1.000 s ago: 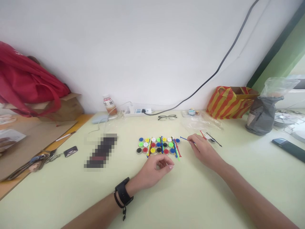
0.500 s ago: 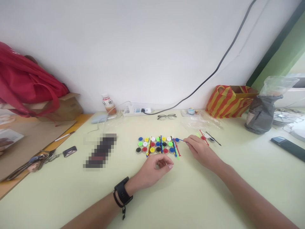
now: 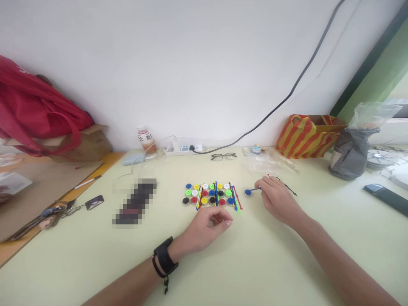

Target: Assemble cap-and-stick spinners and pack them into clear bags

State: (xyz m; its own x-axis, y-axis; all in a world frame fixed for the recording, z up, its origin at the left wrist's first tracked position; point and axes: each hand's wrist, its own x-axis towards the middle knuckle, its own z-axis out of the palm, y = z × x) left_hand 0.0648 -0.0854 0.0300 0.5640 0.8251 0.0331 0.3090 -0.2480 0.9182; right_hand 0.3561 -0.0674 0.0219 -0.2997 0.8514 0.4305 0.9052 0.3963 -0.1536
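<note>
My right hand (image 3: 280,199) pinches a thin blue plastic stick (image 3: 254,190) by its right end. The stick's left end meets a blue round piece (image 3: 247,193) on the table; whether they are joined is unclear. Under this hand, a red stick and a black stick (image 3: 289,188) are partly covered. My left hand (image 3: 207,229) rests on the table, fingers curled towards the thumb, with nothing visible in them. Just beyond it are rows of coloured round pieces (image 3: 205,193), with bundles of coloured sticks (image 3: 236,197) lying across and beside them.
Eyeglasses (image 3: 224,157), a power strip (image 3: 183,149) and a bottle (image 3: 146,140) lie along the wall. A striped bag (image 3: 307,136) and a grey bag (image 3: 349,153) stand at right, near a dark phone-like device (image 3: 385,199). Keys (image 3: 60,212) and a pen (image 3: 87,182) are at left.
My right hand has moved right, drawing the blue stick and blue round piece away from the rows. My left hand has stayed in place.
</note>
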